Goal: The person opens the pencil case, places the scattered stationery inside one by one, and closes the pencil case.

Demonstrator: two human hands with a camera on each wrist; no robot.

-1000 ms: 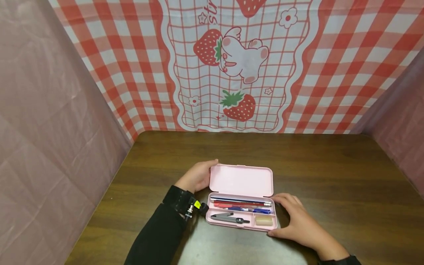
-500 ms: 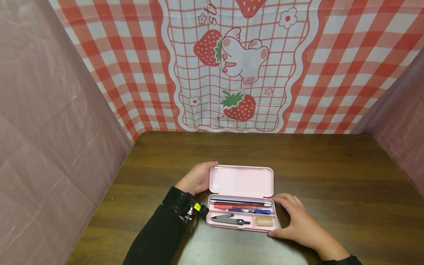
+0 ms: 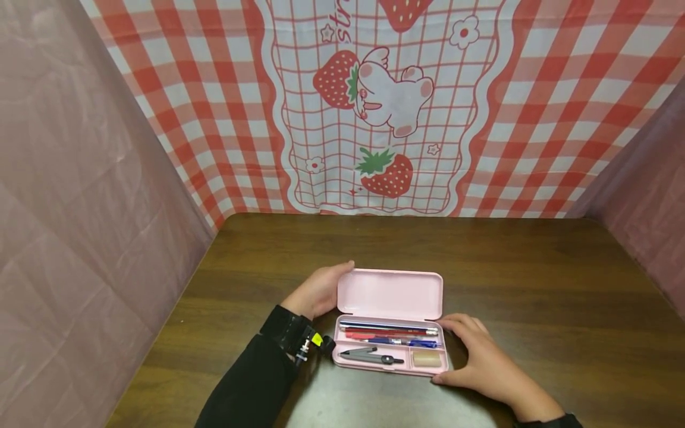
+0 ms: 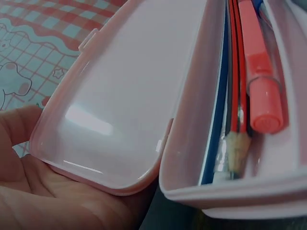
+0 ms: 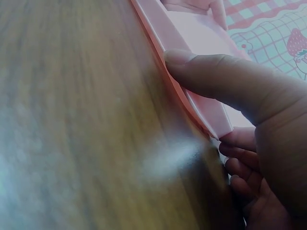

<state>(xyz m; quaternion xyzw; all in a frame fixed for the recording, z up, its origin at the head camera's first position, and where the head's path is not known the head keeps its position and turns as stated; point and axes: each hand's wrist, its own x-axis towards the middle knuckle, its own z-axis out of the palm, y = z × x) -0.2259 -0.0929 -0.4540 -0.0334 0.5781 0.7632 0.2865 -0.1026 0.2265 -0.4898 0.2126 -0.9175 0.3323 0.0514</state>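
Note:
An opened pink pencil case (image 3: pixel 369 368) lies on the table, its lid (image 3: pixel 390 294) folded back on the far side. My left hand (image 3: pixel 318 291) holds the lid's left end; in the left wrist view the thumb is at its edge and the palm lies beneath. At the base's right end my right hand (image 3: pixel 481 359) grips, thumb on the near corner and fingers at the far corner. Inside are a compass (image 3: pixel 369 356), a tan block like an eraser (image 3: pixel 426 358), a blue pen (image 3: pixel 423 343), a red marker (image 4: pixel 265 103) and a red-and-black striped pencil (image 4: pixel 237 72).
A brown wood-grain table (image 3: pixel 267 244) carries the case near its front. Behind it hangs a red-checked strawberry cloth (image 3: pixel 235 119), with pink drapes (image 3: pixel 80 208) at both sides. A camera mount (image 3: pixel 316 342) on the left wrist sits close to the case's left end.
Everything in the head view sits slightly lower, backdrop included. Both hands keep their hold, and the case and its contents stay in the same arrangement.

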